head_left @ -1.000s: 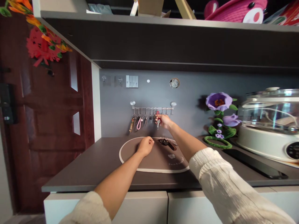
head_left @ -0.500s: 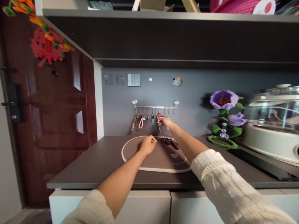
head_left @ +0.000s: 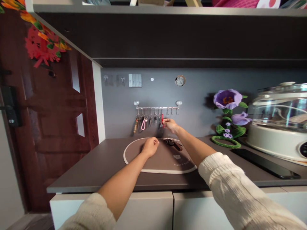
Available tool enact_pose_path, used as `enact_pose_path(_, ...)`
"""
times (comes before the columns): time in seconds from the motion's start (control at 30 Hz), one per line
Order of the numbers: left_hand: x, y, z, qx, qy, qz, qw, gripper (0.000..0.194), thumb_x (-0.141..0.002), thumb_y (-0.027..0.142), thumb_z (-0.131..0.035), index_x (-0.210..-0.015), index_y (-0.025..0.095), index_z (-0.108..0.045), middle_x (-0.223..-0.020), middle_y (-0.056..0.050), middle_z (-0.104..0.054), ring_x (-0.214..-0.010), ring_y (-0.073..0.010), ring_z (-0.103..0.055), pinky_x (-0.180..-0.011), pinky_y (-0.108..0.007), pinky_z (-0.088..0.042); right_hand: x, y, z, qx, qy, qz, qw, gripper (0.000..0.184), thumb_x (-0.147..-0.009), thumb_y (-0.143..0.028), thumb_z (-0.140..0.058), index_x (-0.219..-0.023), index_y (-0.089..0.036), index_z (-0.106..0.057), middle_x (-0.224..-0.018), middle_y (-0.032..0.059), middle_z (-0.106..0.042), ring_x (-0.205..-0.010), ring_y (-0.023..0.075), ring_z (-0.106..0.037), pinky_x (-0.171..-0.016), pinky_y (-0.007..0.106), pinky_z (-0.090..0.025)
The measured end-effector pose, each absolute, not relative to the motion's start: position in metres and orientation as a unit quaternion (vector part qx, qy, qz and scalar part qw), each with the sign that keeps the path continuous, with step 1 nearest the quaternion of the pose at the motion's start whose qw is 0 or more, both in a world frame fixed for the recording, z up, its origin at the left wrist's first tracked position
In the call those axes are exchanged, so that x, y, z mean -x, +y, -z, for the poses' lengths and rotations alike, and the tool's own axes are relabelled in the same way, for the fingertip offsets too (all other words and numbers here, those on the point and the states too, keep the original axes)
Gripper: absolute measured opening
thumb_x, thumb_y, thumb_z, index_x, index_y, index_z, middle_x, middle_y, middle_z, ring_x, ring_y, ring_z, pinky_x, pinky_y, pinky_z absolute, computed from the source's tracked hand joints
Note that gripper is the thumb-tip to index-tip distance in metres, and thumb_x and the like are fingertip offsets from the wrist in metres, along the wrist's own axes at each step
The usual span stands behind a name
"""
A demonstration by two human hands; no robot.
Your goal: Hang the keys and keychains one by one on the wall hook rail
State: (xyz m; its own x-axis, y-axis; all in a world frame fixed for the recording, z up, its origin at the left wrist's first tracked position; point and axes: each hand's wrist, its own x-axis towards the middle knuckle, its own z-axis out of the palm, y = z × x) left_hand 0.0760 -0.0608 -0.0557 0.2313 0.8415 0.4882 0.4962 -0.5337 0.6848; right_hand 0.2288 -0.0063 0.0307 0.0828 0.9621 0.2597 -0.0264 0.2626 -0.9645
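Right hand (head_left: 170, 125) up at the hook rail (head_left: 148, 108), just under it and right of its middle. My thumb and fingertips are at the red strap (head_left: 162, 118), which hangs beneath the rail with keys beside it. Can't tell if I'm pinching the strap or only touching it (fingers hide the contact). Left hand (head_left: 150, 147) is below the rail, over the mat (head_left: 163, 164), loosely clenched; can't see inside the fist.

Left of the red strap, under the same rail: more keys, a pink loop (head_left: 143, 124), and at the far left a brown strap (head_left: 135, 126) with lettering. Below the rail, toward its right end, a bunch of keys with a brown fob (head_left: 177, 146) lies on the mat, which sits on the counter (head_left: 93, 163).

Well right of the rail: purple flowers (head_left: 227, 98), a black phone (head_left: 266, 163) lying flat, and a white cooker (head_left: 275, 143) with a clear top.
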Motion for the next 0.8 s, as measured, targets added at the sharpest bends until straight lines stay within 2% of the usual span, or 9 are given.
enact_pose_path(0.33,-0.074,-0.062,0.055,-0.763,0.435,-0.437,0.193,0.01,-0.074,0.016,-0.049,-0.072,0.015,-0.059,-0.067,0.0,-0.06,-0.059,-0.0087,-0.051,-0.058,-0.019,-0.039,-0.232,-0.034,-0.032,0.441,-0.541,-0.417,0.582,0.016,-0.072,0.002,-0.054,-0.069,-0.014,-0.057,-0.062,0.0012,-0.06,-0.056,0.0067,-0.056,-0.059,0.017,-0.046)
enact_pose_path(0.57,-0.073,-0.064,0.052,-0.783,0.418,-0.43,0.165,0.011,-0.073,0.016,-0.048,-0.073,0.014,-0.06,-0.068,-0.001,-0.06,-0.062,-0.0093,-0.051,-0.061,-0.02,-0.039,-0.235,-0.061,-0.019,0.483,-0.536,-0.383,0.577,0.013,-0.074,-0.003,-0.053,-0.074,-0.015,-0.059,-0.071,0.0015,-0.063,-0.059,0.0071,-0.057,-0.056,0.017,-0.044)
enact_pose_path(0.8,-0.072,-0.065,0.051,-0.793,0.413,-0.419,0.159,0.013,-0.073,0.016,-0.047,-0.073,0.015,-0.06,-0.069,-0.002,-0.061,-0.063,-0.0099,-0.052,-0.062,-0.021,-0.04,-0.242,-0.082,0.008,0.494,-0.554,-0.342,0.576,0.009,-0.07,-0.006,-0.057,-0.07,-0.014,-0.058,-0.059,-0.0011,-0.059,-0.053,0.0065,-0.051,-0.054,0.017,-0.041)
